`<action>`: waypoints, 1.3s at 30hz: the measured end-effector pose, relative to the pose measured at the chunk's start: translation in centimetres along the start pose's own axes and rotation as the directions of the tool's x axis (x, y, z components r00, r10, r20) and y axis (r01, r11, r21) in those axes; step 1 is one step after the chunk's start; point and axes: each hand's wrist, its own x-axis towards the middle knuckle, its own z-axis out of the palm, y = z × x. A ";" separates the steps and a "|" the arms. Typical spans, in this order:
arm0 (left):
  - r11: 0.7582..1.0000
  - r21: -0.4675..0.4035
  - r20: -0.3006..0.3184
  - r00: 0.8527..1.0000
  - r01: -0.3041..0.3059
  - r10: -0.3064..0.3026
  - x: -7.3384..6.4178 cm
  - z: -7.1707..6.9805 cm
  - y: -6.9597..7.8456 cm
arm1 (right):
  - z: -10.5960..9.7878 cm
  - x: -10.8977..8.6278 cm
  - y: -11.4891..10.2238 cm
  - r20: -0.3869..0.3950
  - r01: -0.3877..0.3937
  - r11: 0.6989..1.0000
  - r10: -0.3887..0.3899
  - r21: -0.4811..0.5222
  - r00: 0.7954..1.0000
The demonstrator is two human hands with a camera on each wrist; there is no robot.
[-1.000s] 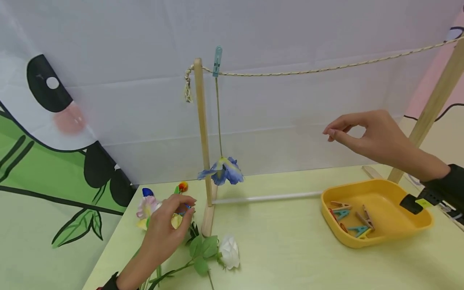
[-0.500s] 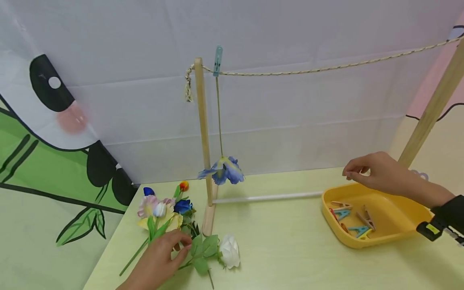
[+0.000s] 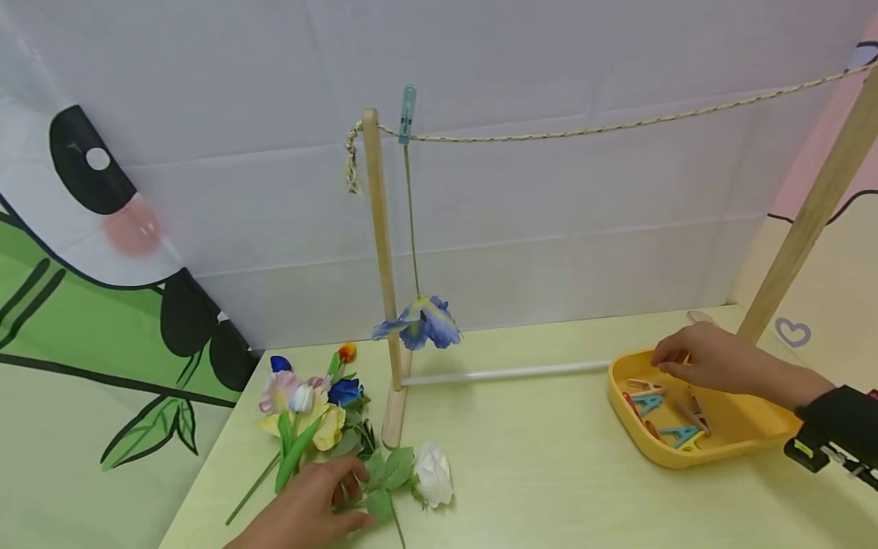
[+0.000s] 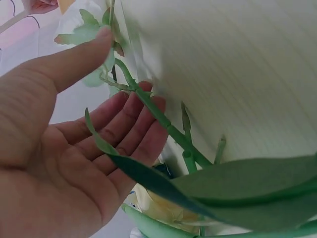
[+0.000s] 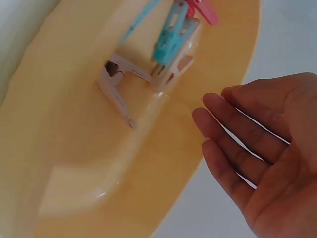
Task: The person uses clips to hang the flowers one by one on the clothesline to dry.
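Observation:
My left hand (image 3: 312,499) is at the stem and leaves of a white rose (image 3: 434,474) lying on the table. In the left wrist view its fingers lie loosely beside the green stem (image 4: 158,115), thumb held apart from them. Over the back rim of a yellow tray (image 3: 748,450) hovers my right hand (image 3: 716,357), holding nothing. Its fingers (image 5: 223,158) are extended in the right wrist view, near several clothespins (image 5: 119,79) in the tray. A blue flower (image 3: 421,324) hangs head down from a rope (image 3: 549,138), clipped by a teal clothespin (image 3: 408,114).
Other artificial flowers (image 3: 302,404) in pink, yellow, blue and orange lie at the table's left. Two wooden posts (image 3: 381,229) carry the rope, and a white rod (image 3: 507,374) runs low between them. A printed cloth (image 3: 583,191) stands behind the table.
My left hand has come down from above the flowers to the rose's stem. My right hand has dropped from the air below the rope to the tray.

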 end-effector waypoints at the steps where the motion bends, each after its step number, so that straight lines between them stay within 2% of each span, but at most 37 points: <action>1: 1.000 -0.002 0.003 1.000 -0.003 0.003 0.0 0.0 -0.1 | 0.2 0.0 0.0 0.015 -0.003 1.000 0.003 -0.005 1.000; 5: 0.999 -0.017 0.016 0.999 -0.043 0.043 -0.1 0.1 -0.5 | 1.0 0.2 -0.4 0.080 -0.040 0.999 0.042 -0.022 0.996; 11: 0.988 0.025 0.009 0.988 -0.152 0.152 0.1 0.7 -0.9 | 2.3 0.8 -0.6 0.145 -0.057 0.998 0.053 0.028 0.988; 18: 0.988 0.100 0.051 0.992 -0.121 0.117 0.7 1.0 0.5 | 3.4 1.2 -0.3 0.171 -0.067 0.996 0.057 0.051 0.984; 24: 0.978 0.110 0.091 0.982 -0.174 0.165 1.4 1.3 2.1 | 3.6 1.0 -0.4 0.159 -0.042 0.999 0.036 0.034 0.987; 28: 0.967 0.129 0.083 0.974 -0.221 0.212 2.0 1.6 3.4 | 3.8 1.1 -0.5 0.157 -0.030 0.999 0.025 0.029 0.987; 31: 0.967 0.053 0.050 0.968 -0.248 0.246 2.8 1.7 4.3 | 3.8 1.1 -0.4 0.142 -0.009 1.000 0.007 0.017 0.990; 33: 0.967 -0.059 0.031 0.967 -0.249 0.251 3.3 1.6 4.7 | 3.8 1.2 -0.4 0.128 0.002 1.000 -0.003 0.005 0.992; 36: 0.947 -0.227 -0.006 0.972 -0.229 0.233 4.1 1.6 5.2 | 3.8 1.2 -0.4 0.116 0.008 1.000 -0.007 -0.008 0.993; 39: 0.932 -0.293 -0.064 0.977 -0.215 0.205 4.9 1.9 5.4 | 3.8 1.3 -0.5 0.115 0.007 1.000 -0.006 -0.012 0.993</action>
